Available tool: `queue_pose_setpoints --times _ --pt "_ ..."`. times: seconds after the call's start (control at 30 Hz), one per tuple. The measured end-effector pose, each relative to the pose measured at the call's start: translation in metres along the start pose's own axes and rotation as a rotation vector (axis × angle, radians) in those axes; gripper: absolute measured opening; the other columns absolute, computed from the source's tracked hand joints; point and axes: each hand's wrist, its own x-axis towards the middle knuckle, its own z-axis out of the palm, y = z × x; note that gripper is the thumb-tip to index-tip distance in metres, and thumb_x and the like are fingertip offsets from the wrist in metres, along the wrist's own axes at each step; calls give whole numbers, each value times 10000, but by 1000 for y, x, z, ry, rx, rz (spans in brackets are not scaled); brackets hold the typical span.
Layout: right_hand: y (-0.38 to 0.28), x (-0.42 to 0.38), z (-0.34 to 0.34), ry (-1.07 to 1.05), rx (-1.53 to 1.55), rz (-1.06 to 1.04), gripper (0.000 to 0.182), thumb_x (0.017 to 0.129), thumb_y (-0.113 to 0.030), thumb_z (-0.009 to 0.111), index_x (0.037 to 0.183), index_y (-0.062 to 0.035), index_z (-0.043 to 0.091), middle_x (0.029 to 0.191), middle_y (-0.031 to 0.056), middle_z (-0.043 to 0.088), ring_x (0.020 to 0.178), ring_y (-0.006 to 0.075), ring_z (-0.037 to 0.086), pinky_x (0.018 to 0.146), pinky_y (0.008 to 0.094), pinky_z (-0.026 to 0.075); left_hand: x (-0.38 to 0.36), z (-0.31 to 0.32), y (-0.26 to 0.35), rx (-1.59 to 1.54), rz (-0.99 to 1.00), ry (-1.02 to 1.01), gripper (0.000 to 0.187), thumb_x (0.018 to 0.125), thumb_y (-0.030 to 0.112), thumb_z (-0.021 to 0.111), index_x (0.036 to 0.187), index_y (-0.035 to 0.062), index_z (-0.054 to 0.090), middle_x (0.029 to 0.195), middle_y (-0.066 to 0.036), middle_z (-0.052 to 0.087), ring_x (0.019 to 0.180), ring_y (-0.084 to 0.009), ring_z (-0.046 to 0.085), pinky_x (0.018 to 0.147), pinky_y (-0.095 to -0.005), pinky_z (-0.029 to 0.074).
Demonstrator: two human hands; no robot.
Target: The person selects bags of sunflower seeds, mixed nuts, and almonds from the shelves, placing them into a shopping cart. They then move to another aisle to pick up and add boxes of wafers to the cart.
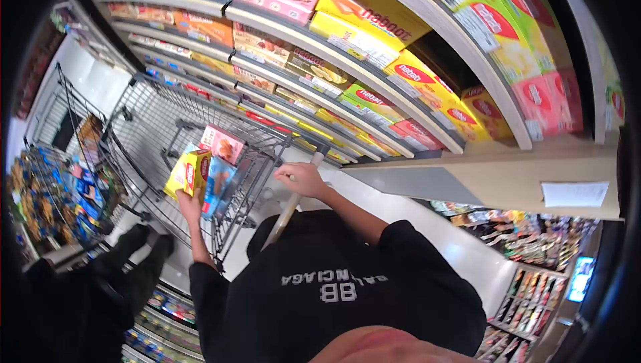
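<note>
My left hand [189,204] grips a yellow Nabati box [187,175] by its lower end, over the wire shopping cart [143,106]. Inside the cart, a pink box [223,144] with a food picture and a blue package [218,186] lie beside and partly behind the yellow box. My right hand [300,179] is closed at the cart's pale push handle [288,215]; its fingers are curled and partly hidden. The handle runs close in front of my black shirt.
Shelves of boxed snacks [374,19] rise along the far side and right. A person in dark clothes [87,289] stands at the left, near another cart [73,106] and a blue-and-brown goods display [67,196]. Packaged goods racks [534,296] stand lower right.
</note>
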Motion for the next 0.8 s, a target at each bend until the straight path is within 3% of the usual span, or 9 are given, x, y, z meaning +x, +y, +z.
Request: queue_pose_setpoints --times 0.1,0.13,0.17,0.27,0.3,0.37,0.5,0.63,0.8 --pt "-28 11 -13 -100 399 85 392 918 -222 591 1257 -42 512 1142 131 631 1084 230 605 932 339 460 -30 -23 97 -544 14 -21 396 853 202 692 1123 25 463 974 -77 589 844 -182 576 770 -321 482" --pt "-35 14 -20 -218 289 -17 630 935 -293 583 1414 -10 289 1329 203 481 1258 281 468 1025 348 391 -44 -32 136 -712 -95 -147 396 862 189 683 1149 30 460 1020 -70 580 886 -181 580 790 -315 485" --pt "-44 13 -27 -177 217 -16 654 926 -308 593 1420 -14 283 1349 211 456 1271 298 449 1037 357 377 -59 -33 171 -877 -214 -272 398 870 176 674 1174 36 458 1066 -63 572 928 -180 584 810 -308 489" --pt "-74 19 -54 -66 64 -17 754 884 -373 637 1440 -29 261 1424 249 346 1311 366 376 1072 394 328 -95 2 239 -1169 -112 -394 447 907 142 617 1289 37 408 1172 -72 540 1033 -179 564 886 -334 477" --pt "-68 21 -62 -5 11 -64 736 869 -367 657 1413 -21 303 1371 245 425 1257 359 451 1031 383 374 -100 22 246 -1299 -60 -492 471 919 128 595 1329 37 382 1223 -75 522 1081 -184 549 934 -346 460" --pt "-96 12 -112 -84 145 148 680 854 -325 685 1364 1 373 1258 224 536 1159 303 549 965 355 429 -123 30 289 -1465 -49 -598 512 932 95 557 1383 20 325 1310 -92 473 1188 -192 486 1024 -363 390" --pt "-88 -21 -162 157 128 45 632 818 -271 737 1322 -8 461 1206 152 598 1083 203 588 921 319 455 -141 26 324 -1150 184 -801 494 921 81 548 1375 25 362 1354 -120 437 1273 -222 415 1079 -383 319" --pt "-112 -61 -243 335 -293 60 578 765 -235 750 1265 -45 529 1109 147 597 1045 292 583 895 367 452 -138 39 314 -304 852 -618 536 832 196 662 1298 29 457 1316 -195 449 1239 -372 417 1028 -441 350" --pt "-128 -80 -325 597 -814 13 529 728 -190 745 1213 -81 564 981 100 604 969 288 582 835 396 447 -166 58 271 157 907 -580 581 799 257 695 1293 44 474 1448 -200 322 1213 -380 426 967 -439 391"
